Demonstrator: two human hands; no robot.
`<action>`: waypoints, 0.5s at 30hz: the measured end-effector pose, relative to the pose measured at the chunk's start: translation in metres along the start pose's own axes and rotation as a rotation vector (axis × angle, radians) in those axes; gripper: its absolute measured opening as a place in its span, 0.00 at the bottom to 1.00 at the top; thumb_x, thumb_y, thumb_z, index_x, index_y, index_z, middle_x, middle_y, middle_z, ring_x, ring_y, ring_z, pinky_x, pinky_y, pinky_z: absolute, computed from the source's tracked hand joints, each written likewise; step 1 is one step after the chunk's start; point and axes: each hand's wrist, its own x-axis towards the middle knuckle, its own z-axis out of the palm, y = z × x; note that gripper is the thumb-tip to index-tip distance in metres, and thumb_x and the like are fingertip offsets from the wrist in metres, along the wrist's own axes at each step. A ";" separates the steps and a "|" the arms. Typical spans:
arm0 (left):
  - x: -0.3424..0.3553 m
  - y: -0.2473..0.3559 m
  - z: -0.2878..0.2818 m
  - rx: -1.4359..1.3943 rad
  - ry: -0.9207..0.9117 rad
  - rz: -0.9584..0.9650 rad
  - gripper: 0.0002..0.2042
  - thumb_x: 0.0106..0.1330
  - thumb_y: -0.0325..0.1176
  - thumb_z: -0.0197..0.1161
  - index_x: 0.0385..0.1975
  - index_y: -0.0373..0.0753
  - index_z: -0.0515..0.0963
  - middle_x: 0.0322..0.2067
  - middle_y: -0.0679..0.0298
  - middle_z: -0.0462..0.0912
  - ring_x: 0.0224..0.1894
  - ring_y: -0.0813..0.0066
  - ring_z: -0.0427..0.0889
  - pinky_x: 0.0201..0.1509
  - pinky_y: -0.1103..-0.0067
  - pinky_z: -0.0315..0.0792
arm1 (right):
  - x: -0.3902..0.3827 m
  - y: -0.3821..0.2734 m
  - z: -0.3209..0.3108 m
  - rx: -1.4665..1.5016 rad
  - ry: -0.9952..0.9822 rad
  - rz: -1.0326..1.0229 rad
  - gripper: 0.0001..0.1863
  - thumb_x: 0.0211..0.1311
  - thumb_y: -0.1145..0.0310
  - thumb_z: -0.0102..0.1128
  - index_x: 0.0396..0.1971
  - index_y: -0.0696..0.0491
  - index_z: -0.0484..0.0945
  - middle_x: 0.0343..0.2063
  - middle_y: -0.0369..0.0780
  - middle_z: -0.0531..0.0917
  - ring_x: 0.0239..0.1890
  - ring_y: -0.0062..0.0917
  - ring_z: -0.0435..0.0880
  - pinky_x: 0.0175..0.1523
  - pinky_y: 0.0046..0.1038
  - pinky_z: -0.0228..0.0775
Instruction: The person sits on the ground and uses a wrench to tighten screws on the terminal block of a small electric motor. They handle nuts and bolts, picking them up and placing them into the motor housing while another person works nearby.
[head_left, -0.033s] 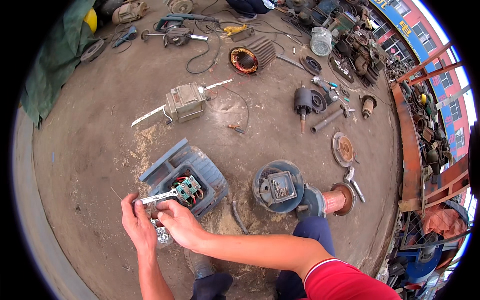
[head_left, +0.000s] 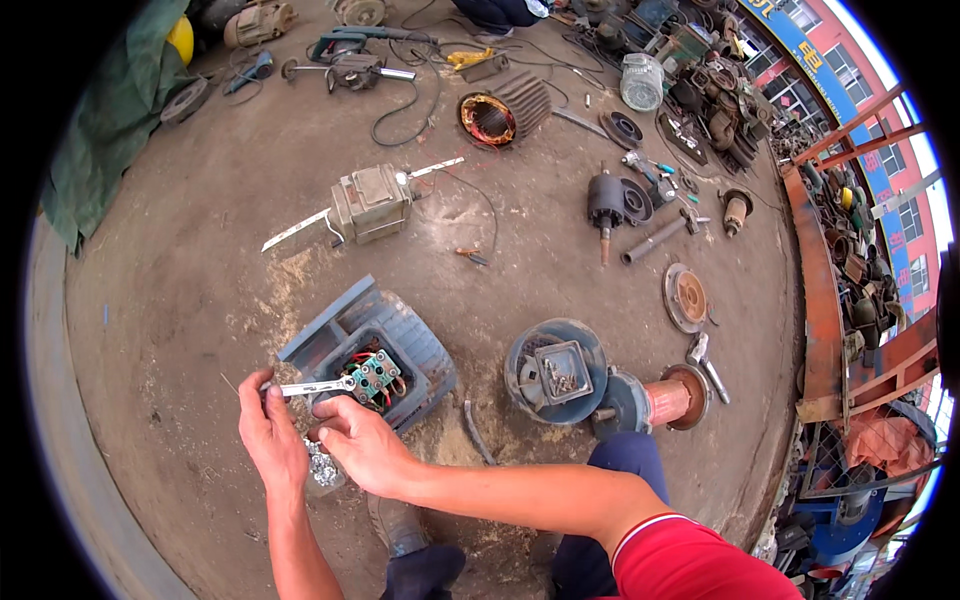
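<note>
- You're crouched over a dusty concrete floor (head_left: 200,300) strewn with motor parts.
- The blue-grey motor (head_left: 410,345) lies right in front of you, its terminal box (head_left: 375,375) open and showing coloured wires.
- A round housing (head_left: 555,372) sits to its right.
- Your right hand (head_left: 365,445) is half curled by the box's near edge, holding nothing that shows.
- Your left hand (head_left: 272,435) grips a wrench (head_left: 315,388), its head on the terminals.

Two hands (head_left: 272,440) (head_left: 362,447), one wrench (head_left: 315,387), one blue motor housing (head_left: 370,350), one finned stator (head_left: 505,110), one grey gearbox (head_left: 372,203)
</note>
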 end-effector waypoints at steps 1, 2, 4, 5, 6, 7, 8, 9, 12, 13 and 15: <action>0.014 0.014 0.002 0.032 -0.053 0.010 0.12 0.76 0.26 0.53 0.56 0.33 0.74 0.37 0.54 0.82 0.39 0.64 0.82 0.44 0.68 0.75 | -0.004 -0.005 -0.013 -0.190 -0.034 -0.072 0.14 0.75 0.70 0.49 0.54 0.60 0.73 0.50 0.44 0.85 0.51 0.26 0.85 0.52 0.31 0.76; 0.026 0.023 0.007 0.076 -0.066 0.106 0.12 0.75 0.26 0.54 0.55 0.33 0.74 0.38 0.52 0.83 0.39 0.60 0.83 0.45 0.67 0.76 | -0.008 -0.019 -0.021 -0.306 -0.031 -0.134 0.15 0.72 0.75 0.52 0.56 0.61 0.73 0.48 0.46 0.85 0.49 0.31 0.86 0.55 0.32 0.77; 0.044 0.044 0.024 0.147 -0.095 0.303 0.13 0.74 0.26 0.55 0.55 0.33 0.74 0.41 0.48 0.84 0.41 0.53 0.85 0.45 0.64 0.76 | -0.011 -0.029 -0.046 -0.550 -0.019 -0.350 0.14 0.70 0.77 0.54 0.53 0.59 0.75 0.43 0.46 0.85 0.47 0.37 0.87 0.53 0.33 0.78; 0.046 0.057 0.033 0.160 -0.145 0.335 0.12 0.73 0.26 0.56 0.54 0.33 0.75 0.42 0.49 0.84 0.42 0.51 0.84 0.45 0.63 0.76 | -0.012 -0.032 -0.058 -0.632 -0.013 -0.443 0.14 0.69 0.77 0.54 0.53 0.58 0.76 0.42 0.46 0.85 0.46 0.38 0.87 0.52 0.33 0.78; 0.046 0.073 0.043 0.177 -0.193 0.371 0.11 0.72 0.26 0.57 0.52 0.34 0.75 0.42 0.49 0.84 0.43 0.50 0.84 0.45 0.61 0.76 | -0.013 -0.035 -0.068 -0.594 0.004 -0.468 0.12 0.70 0.78 0.55 0.52 0.58 0.76 0.41 0.46 0.85 0.45 0.37 0.87 0.49 0.33 0.78; 0.044 0.085 0.047 0.200 -0.234 0.404 0.11 0.71 0.26 0.58 0.50 0.34 0.76 0.42 0.49 0.84 0.43 0.48 0.84 0.45 0.60 0.76 | -0.015 -0.039 -0.073 -0.526 0.028 -0.478 0.11 0.71 0.78 0.54 0.51 0.59 0.76 0.39 0.44 0.86 0.41 0.31 0.87 0.47 0.31 0.79; 0.042 0.087 0.054 0.274 -0.238 0.518 0.09 0.67 0.27 0.60 0.46 0.35 0.76 0.39 0.51 0.84 0.42 0.50 0.84 0.43 0.60 0.77 | -0.017 -0.041 -0.078 -0.431 0.073 -0.401 0.10 0.72 0.78 0.53 0.50 0.60 0.76 0.38 0.43 0.86 0.40 0.27 0.86 0.47 0.30 0.79; 0.039 0.090 0.060 0.353 -0.242 0.632 0.08 0.63 0.27 0.63 0.41 0.36 0.76 0.36 0.53 0.83 0.40 0.51 0.83 0.42 0.60 0.77 | -0.018 -0.041 -0.085 -0.331 0.114 -0.327 0.10 0.73 0.79 0.52 0.50 0.61 0.76 0.37 0.42 0.86 0.39 0.24 0.86 0.46 0.28 0.79; 0.016 0.104 0.075 0.602 -0.280 0.797 0.08 0.53 0.31 0.64 0.30 0.40 0.74 0.32 0.61 0.76 0.37 0.63 0.80 0.36 0.69 0.78 | -0.018 -0.033 -0.119 -0.064 0.338 -0.293 0.09 0.75 0.78 0.50 0.49 0.61 0.77 0.34 0.38 0.85 0.35 0.19 0.82 0.42 0.24 0.78; 0.009 0.102 0.077 0.639 -0.286 0.834 0.06 0.55 0.32 0.63 0.30 0.42 0.75 0.31 0.63 0.75 0.37 0.65 0.79 0.35 0.71 0.77 | -0.019 -0.040 -0.124 -0.068 0.403 -0.230 0.10 0.75 0.78 0.50 0.50 0.62 0.76 0.34 0.39 0.85 0.34 0.19 0.82 0.42 0.25 0.79; -0.012 0.101 0.091 0.680 -0.313 0.929 0.04 0.56 0.32 0.62 0.29 0.42 0.75 0.30 0.64 0.74 0.36 0.66 0.77 0.33 0.72 0.75 | -0.018 -0.036 -0.141 -0.091 0.469 -0.159 0.10 0.74 0.78 0.49 0.51 0.62 0.76 0.35 0.40 0.85 0.33 0.19 0.82 0.42 0.25 0.79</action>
